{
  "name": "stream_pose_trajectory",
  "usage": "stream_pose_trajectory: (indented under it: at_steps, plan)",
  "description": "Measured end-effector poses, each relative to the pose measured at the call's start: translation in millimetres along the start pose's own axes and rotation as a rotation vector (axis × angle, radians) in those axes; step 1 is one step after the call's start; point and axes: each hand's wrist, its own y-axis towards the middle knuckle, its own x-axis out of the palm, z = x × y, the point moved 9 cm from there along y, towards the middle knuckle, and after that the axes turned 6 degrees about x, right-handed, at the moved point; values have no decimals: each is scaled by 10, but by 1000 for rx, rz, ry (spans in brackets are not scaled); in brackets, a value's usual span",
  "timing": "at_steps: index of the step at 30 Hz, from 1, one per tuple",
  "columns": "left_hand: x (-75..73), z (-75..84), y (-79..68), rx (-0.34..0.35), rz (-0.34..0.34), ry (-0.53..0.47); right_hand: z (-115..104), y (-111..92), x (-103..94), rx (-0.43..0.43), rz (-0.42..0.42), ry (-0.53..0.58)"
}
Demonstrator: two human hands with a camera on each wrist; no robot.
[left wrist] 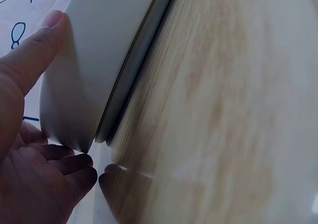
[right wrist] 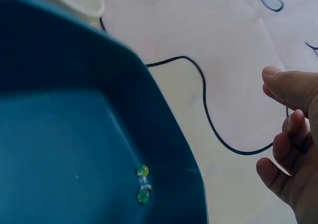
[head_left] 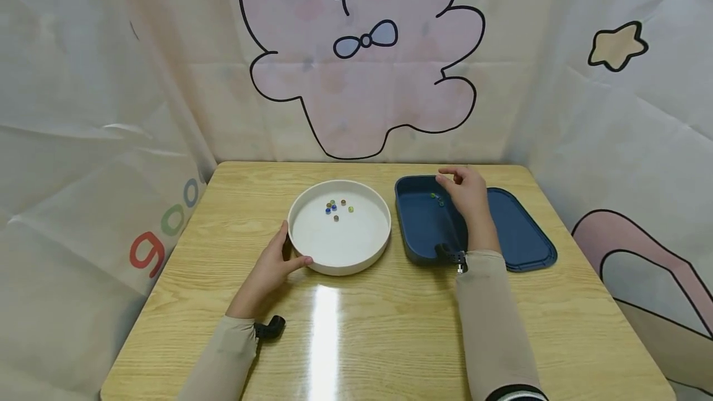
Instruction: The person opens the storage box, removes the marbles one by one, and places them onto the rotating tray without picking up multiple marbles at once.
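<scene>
My left hand grips the side of a round white dish, thumb along the near wall and fingers at the left. The left wrist view shows the thumb on the dish's outer wall and the fingertips at its lower edge. Several small blue, brown and yellow beads lie in the dish. Over the far right part of a blue rectangular box, my right hand hovers with loosely bent fingers and nothing visible between them. A few green and clear beads sit inside the box near its wall.
A blue lid lies on the wooden table right of the box, partly behind the right arm. Printed curtains with a cartoon bear hang close behind the table and along both sides.
</scene>
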Motion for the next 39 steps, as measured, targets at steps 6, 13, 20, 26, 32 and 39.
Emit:
stream_pose_trajectory:
  at_steps: [6, 13, 20, 26, 32, 39]
  plan:
    - [20, -38, 18, 4, 2, 0, 166, 238, 50, -24, -28, -70]
    - [24, 10, 35, 28, 7, 8, 371, 346, 102, -26, -59, -151]
    - [29, 0, 23, 21, 5, -7, 540, 355, 207, 14, -153, -279]
    - [12, -28, 23, 12, 9, 8, 632, 327, 316, 59, -227, -342]
    - [13, -9, 34, 31, 8, -1, 699, 301, 400, 79, -266, -401]
    - [8, -4, 24, 29, 1, 1, 736, 289, 437, 72, -280, -494]
